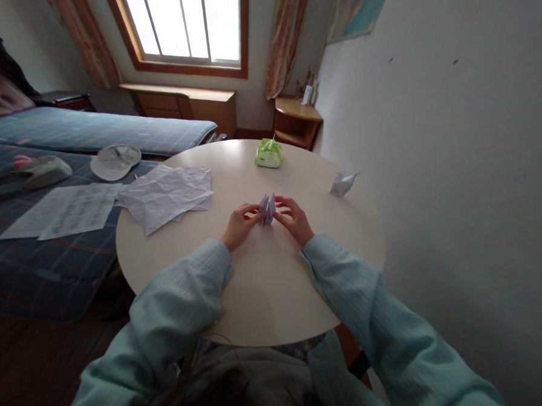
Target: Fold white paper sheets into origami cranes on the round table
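Observation:
A small folded piece of pale paper [267,208] stands in the middle of the round cream table [257,288]. My left hand [239,225] pinches its left side and my right hand [294,220] pinches its right side. Both hands have their fingers closed on the paper, just above the tabletop. Light blue sleeves cover both my arms.
Crumpled white sheets [166,195] lie at the table's left edge. A green tissue pack [268,154] sits at the far side, and another folded paper figure [341,183] at the right. A bed [48,196] with papers and a white cap [115,161] stands left; a wall stands close on the right.

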Motion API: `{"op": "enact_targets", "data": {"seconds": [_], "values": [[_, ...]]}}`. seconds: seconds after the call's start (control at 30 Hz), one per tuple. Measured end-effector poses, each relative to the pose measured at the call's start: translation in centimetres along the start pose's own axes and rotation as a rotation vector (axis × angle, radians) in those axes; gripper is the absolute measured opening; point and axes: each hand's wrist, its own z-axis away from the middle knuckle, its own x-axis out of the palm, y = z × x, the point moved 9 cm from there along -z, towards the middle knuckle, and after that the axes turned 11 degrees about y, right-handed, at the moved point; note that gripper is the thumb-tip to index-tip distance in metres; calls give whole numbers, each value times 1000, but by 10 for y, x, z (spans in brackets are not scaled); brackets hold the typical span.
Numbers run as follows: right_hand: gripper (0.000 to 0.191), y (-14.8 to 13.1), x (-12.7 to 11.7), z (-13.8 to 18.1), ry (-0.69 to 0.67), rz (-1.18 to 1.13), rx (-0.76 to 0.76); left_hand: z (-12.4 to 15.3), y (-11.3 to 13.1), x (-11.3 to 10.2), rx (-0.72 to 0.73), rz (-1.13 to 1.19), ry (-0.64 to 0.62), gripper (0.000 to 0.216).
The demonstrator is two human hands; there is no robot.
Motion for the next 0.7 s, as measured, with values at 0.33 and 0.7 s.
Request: {"op": "enact_targets", "data": {"seconds": [0.33,0.7], "values": [[28,1,2,1,-7,-18,-5,0,-1,3,15,6,-18,24],[23,3,-2,-1,47,56,4,-1,-6,1,-19,19,8,24]]}}
